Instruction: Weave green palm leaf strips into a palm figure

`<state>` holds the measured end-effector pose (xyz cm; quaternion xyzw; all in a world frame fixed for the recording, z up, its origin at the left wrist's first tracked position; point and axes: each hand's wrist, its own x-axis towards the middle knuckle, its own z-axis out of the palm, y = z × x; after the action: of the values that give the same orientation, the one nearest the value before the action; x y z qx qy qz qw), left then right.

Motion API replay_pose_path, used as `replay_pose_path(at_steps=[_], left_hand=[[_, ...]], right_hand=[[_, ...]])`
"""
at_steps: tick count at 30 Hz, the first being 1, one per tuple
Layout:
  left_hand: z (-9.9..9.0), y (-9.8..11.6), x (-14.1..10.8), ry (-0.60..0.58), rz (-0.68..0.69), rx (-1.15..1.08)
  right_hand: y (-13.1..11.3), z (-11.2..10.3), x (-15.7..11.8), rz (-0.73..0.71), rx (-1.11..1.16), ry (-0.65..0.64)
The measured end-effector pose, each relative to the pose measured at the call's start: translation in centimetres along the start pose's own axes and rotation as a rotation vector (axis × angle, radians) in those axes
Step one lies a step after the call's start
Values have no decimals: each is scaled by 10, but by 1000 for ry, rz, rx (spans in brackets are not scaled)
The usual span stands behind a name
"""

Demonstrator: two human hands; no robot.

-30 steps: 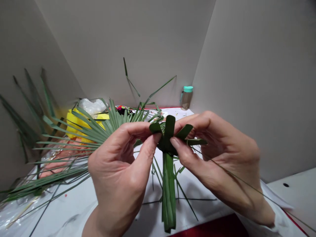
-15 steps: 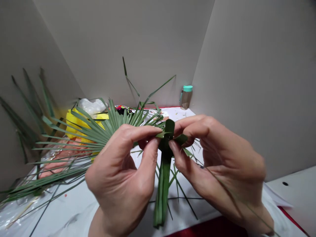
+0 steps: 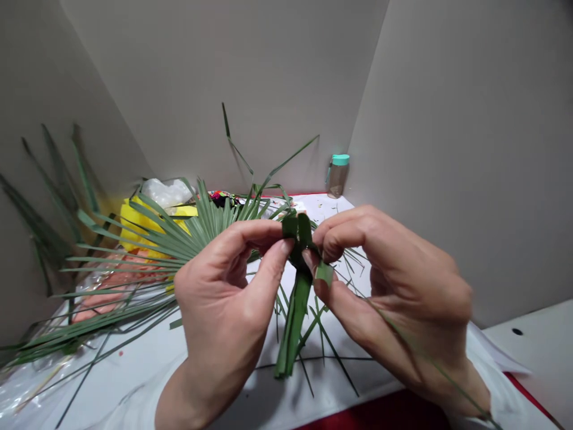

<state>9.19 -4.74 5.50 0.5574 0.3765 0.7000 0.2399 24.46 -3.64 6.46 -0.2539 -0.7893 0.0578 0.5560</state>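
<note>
Both hands meet at a dark green knot of woven palm-leaf strips [image 3: 298, 239] above the white table. My left hand [image 3: 228, 292] pinches its left side between thumb and fingertips. My right hand [image 3: 394, 292] pinches the right side, and a short strip end [image 3: 324, 273] sticks out by its thumb. Below the knot, a bundle of palm strips [image 3: 290, 331] hangs down and tilts to the lower left. A long thin leaf strip [image 3: 430, 358] runs across my right hand toward the wrist. The knot's core is partly hidden by my fingers.
A fan palm frond [image 3: 179, 245] spreads left of my left hand over a clear plastic sheet. Behind it are a yellow object [image 3: 143, 230] and a white bag [image 3: 165, 194]. A teal-capped bottle [image 3: 338, 176] stands at the back by the grey wall.
The strip ends at the knot are folded in more tightly, and one now points down beside my right thumb. The hanging bundle has swung left and sits higher.
</note>
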Motion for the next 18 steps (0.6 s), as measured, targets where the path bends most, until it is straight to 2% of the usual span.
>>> replay_pose_path(at_steps=[4,18], left_hand=[[1,2,1,13,-29,-11],[-1,0,-5,21,44,129]], right_hand=[[-1,-1,0,21,10,-9],[-4,-4,1,58,-39,-44]])
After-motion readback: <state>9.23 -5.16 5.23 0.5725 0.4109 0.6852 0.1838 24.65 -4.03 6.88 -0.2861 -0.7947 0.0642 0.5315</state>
